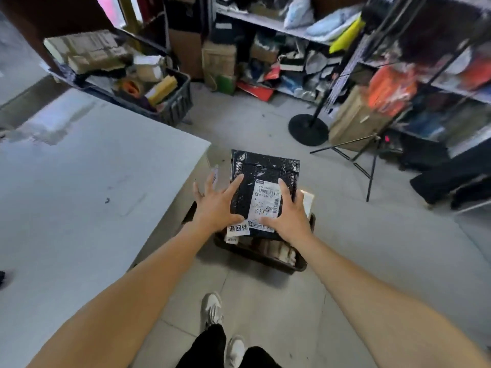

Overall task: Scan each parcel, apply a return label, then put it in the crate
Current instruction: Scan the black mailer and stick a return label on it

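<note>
Above the dark crate [265, 257] on the floor, beside the white table [79, 181], a black padded parcel [261, 176] lies flat with its shipping label and white return label [238, 228] facing up. It appears light, soft and somewhat slick; support it by its near edges. The left hand [216, 205] and right hand [291, 217] rest on the top face, fingers spread and nearly straight, thumbs at the near edge, pressing, not clamping.

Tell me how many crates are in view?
2. One dark crate sits on the floor under the black parcel both hands hold; another stands beyond the table, full of packages. Shelf clutter may hide more.
</note>
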`<state>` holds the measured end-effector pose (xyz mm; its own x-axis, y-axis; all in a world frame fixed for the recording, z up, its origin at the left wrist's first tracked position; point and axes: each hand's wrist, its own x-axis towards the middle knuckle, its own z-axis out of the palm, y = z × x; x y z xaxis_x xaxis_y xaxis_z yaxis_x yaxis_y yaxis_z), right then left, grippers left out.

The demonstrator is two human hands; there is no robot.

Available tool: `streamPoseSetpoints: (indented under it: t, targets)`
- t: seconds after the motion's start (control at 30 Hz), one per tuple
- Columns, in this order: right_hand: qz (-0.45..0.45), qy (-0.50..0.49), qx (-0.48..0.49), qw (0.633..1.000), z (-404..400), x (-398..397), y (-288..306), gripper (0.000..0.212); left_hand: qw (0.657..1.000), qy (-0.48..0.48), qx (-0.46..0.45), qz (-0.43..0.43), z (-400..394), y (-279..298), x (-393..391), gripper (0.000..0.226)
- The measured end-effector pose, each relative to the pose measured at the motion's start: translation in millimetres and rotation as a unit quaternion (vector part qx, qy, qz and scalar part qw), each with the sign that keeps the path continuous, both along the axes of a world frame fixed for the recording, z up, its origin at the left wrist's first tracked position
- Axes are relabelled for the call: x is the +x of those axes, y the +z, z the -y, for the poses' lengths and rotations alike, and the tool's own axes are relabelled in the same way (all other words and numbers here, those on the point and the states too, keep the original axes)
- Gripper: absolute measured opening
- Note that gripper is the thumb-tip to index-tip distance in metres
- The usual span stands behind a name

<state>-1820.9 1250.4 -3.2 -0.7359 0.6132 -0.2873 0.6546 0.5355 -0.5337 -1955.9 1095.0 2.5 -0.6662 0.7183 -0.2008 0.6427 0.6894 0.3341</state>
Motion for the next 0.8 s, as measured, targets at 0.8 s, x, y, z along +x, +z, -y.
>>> streamPoseSetpoints:
  t: [0.8]
  targets:
    - [0.185, -0.047, 0.037, 0.981, -241, -50, -291, 0.116, 0.978, -0.087, -0.171, 0.082, -292, -300, -73, 0.115]
